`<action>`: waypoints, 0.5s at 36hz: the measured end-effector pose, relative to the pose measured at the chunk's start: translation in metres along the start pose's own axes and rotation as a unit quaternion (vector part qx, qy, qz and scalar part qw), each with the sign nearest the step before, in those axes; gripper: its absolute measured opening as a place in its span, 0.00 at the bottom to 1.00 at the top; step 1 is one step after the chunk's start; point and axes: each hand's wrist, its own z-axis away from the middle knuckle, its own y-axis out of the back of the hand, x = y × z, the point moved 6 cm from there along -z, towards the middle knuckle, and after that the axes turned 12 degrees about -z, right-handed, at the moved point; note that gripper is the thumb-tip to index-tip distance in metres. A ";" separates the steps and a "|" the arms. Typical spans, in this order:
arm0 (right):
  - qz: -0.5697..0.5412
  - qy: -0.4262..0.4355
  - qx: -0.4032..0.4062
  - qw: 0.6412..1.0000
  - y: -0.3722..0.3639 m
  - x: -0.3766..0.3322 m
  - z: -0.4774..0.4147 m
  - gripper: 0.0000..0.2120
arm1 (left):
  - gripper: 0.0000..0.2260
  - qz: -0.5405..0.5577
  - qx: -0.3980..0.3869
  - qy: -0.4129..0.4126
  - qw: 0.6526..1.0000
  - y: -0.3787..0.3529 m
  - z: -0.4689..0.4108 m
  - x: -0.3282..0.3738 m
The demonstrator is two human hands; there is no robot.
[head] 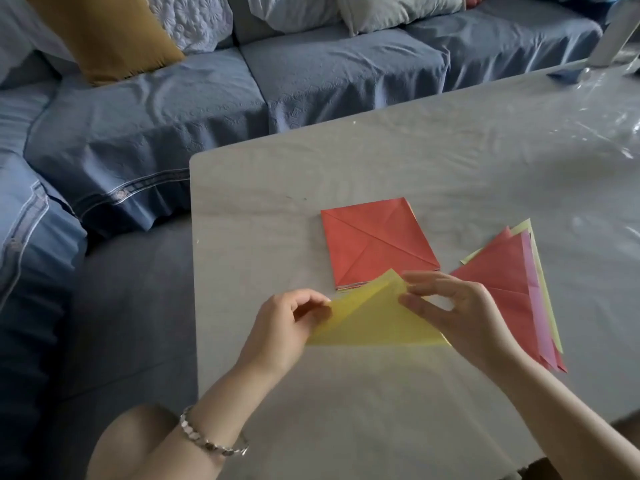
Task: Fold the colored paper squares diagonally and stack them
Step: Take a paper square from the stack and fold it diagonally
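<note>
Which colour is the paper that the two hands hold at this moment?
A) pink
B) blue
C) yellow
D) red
C: the left hand and the right hand both pinch the yellow paper, which is folded into a triangle. The red sheets lie on top of the square stack and the folded pile, not in the hands.

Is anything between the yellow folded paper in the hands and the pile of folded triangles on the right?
Nothing visible does. The yellow triangle, held by the left hand and right hand, is just left of the folded pile; only the right hand lies between. The red square stack sits farther back.
</note>
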 end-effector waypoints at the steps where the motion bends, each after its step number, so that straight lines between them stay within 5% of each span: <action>1: -0.024 -0.013 0.011 1.000 0.000 0.001 0.000 0.03 | 0.14 0.000 -0.010 0.003 1.000 -0.001 0.002 0.001; 7: -0.063 -0.031 0.049 0.996 -0.004 0.000 0.008 0.04 | 0.04 0.017 0.034 -0.027 0.999 0.005 0.015 0.026; 12: -0.061 -0.021 0.062 0.996 -0.010 -0.011 0.012 0.06 | 0.13 0.005 0.084 -0.077 0.994 0.006 0.021 0.053; 18: -0.044 0.001 0.087 0.995 -0.011 -0.026 0.014 0.10 | 0.11 0.026 0.132 -0.073 0.988 0.007 0.024 0.061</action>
